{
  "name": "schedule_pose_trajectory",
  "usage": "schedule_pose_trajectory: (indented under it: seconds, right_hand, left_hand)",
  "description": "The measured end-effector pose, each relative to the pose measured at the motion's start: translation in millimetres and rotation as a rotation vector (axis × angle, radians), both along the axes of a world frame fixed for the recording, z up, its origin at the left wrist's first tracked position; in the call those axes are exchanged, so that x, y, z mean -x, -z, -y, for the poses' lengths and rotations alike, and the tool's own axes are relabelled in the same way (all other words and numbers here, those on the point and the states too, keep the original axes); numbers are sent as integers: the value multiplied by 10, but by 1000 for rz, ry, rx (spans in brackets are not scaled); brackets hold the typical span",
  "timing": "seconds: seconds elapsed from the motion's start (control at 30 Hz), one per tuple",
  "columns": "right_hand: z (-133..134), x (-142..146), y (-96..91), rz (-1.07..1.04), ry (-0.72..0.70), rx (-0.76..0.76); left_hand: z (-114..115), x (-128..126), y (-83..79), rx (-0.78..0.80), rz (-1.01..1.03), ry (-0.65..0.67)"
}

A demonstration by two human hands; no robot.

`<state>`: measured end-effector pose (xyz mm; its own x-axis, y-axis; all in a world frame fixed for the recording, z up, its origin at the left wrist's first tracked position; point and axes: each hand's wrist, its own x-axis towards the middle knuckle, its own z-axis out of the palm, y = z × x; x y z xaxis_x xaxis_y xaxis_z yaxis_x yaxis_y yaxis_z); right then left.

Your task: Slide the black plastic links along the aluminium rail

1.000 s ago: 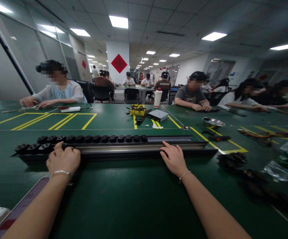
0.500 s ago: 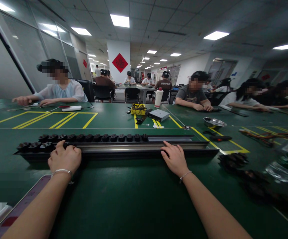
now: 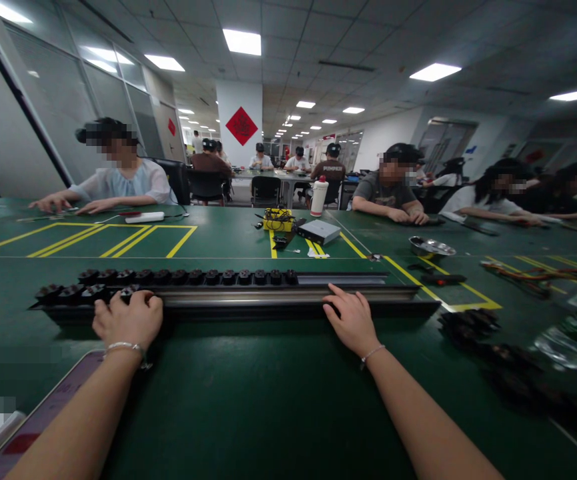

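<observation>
A long black rail (image 3: 248,300) lies across the green table (image 3: 268,400) in front of me, with rows of several black socket modules (image 3: 188,276) seated in its left part. My left hand (image 3: 127,321) rests on the near rail, fingers curled down onto a black module at the end of the near row. My right hand (image 3: 351,320) lies flat on the rail to the right, fingers stretched out and holding nothing. Both wrists wear thin bracelets.
Loose black parts (image 3: 468,323) and clear bags (image 3: 561,343) lie at the right. A metal bowl (image 3: 428,248), a grey box (image 3: 318,231) and a yellow item (image 3: 276,220) sit further back. Other people work at the far side. A phone (image 3: 43,413) lies near left.
My left hand has shifted slightly along the near rail, its fingers pressing on the last module of the near row. My right hand has stayed in place.
</observation>
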<state>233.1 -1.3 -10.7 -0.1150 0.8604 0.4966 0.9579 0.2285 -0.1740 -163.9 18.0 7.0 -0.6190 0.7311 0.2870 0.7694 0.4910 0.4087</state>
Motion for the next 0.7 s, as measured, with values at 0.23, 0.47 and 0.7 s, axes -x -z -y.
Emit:
schedule_pose_trajectory:
  seconds: [0.23,0.47,0.7]
  right_hand:
    - [-15,-14,17,11,-2,-14]
    - [-4,-5,2,18,8,-15]
    - [-2,-8,-6,14,4,-1]
  left_hand:
    - [43,43,-44,120,-11,44]
    - [40,72,-91,149,21,93]
    - [20,103,-77,178,-15,109]
